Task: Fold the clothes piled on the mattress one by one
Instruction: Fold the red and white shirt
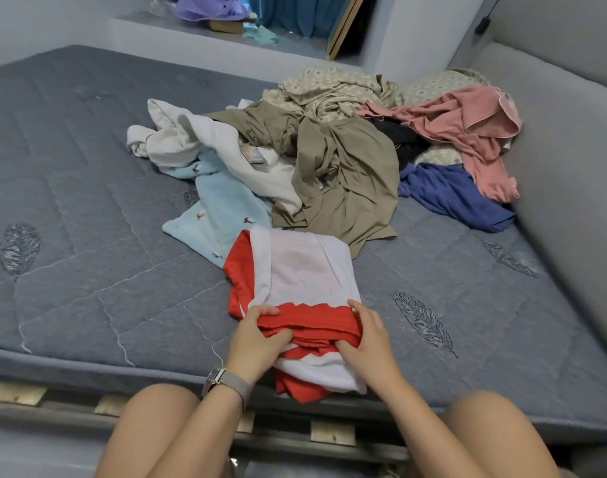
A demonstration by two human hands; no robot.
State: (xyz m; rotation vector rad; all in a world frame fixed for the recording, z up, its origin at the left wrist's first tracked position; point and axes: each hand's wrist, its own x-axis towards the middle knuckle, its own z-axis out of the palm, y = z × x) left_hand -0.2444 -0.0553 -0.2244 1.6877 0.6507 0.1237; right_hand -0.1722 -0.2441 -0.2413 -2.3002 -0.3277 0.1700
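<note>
Knees: two bare knees at the bottom edge, before the bed frame.
Left hand (257, 334): fingers curled over the red hem of the red-and-white garment (305, 288), gripping it; a mesh-band watch (226, 384) sits on the wrist.
Right hand (367, 343): thumb on top, fingers tucked under the same red fold, gripping it.
Red-and-white garment: partly folded, lying at the near edge of the grey quilted mattress (88, 236), near end rolled between both hands.
Pile, middle distance: light blue cloth (222, 208) touching the garment's far end; olive garment (343, 174); white garment (191, 139).
Pile, right: blue garment (453, 194), pink garment (474, 132), against the grey headboard (553, 167).
Pile, far: patterned beige cloth (329, 91).
</note>
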